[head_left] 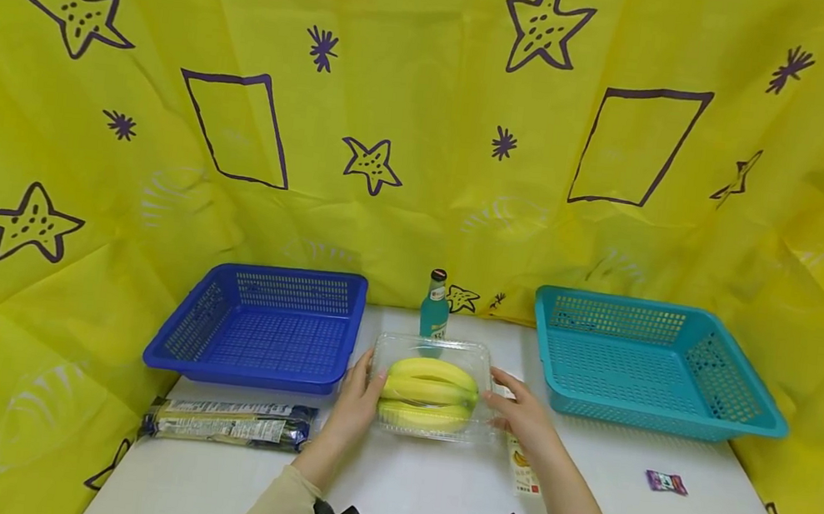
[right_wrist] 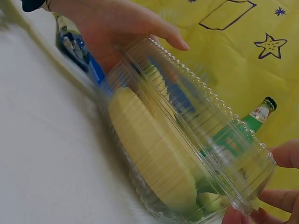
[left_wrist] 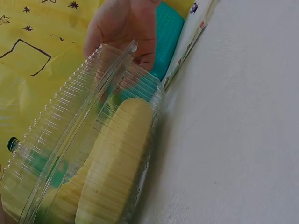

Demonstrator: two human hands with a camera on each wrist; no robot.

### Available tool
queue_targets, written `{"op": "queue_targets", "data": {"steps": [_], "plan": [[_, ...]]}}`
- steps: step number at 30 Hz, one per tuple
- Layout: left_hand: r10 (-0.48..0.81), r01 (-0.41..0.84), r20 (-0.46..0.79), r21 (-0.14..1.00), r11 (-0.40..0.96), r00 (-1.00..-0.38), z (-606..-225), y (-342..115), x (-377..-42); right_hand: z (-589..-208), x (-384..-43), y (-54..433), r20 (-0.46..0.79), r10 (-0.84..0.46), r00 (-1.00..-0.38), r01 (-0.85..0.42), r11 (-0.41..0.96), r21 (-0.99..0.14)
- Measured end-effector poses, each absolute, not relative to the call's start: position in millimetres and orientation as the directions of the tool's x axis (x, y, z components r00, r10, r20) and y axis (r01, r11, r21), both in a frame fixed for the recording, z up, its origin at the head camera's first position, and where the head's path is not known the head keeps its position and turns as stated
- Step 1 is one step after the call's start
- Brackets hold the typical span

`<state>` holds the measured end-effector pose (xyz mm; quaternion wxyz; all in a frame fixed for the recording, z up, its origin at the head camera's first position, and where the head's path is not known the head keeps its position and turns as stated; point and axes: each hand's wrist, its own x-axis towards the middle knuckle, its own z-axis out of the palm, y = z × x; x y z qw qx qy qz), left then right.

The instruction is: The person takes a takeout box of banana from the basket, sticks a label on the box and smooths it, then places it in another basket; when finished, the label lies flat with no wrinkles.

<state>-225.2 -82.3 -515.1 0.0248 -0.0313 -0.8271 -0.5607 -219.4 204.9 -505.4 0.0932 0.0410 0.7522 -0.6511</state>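
Observation:
A clear plastic clamshell box (head_left: 389, 348) is held level close over the white table (head_left: 424, 501). Several yellow bananas (head_left: 428, 393) lie inside it. My left hand (head_left: 355, 402) grips the box's left side, with the thumb near the front corner. On the opposite side my right hand (head_left: 525, 415) grips the box by its edge; in the right wrist view its fingers (right_wrist: 280, 200) bend around the plastic corner. Behind the box stands an upright bottle (head_left: 434, 305) of blue-green drink, its lower part seen through the lid.
A blue basket (head_left: 248, 377) sits at back left, a teal basket (head_left: 636, 417) at back right. Long plastic-wrapped packages (head_left: 228, 424) lie by the left forearm. A pale printed pack (head_left: 523, 472) is partly hidden under the right forearm; a small purple packet (head_left: 666, 482) lies farther right.

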Motion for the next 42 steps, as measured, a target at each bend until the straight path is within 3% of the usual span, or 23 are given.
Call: {"op": "queue_targets", "data": {"steps": [30,42], "plan": [[0.057,0.055,0.039,0.952,0.302,-0.998,-529,-83,-232,-511,-222,201,-0.207,-0.053,-0.977,0.199,0.122,-0.972],[0.061,0.04,0.023,0.954,0.297,-0.998,-528,-84,-231,-508,-223,204,-0.219,-0.079,-0.973,0.202,0.176,-0.963]]}}
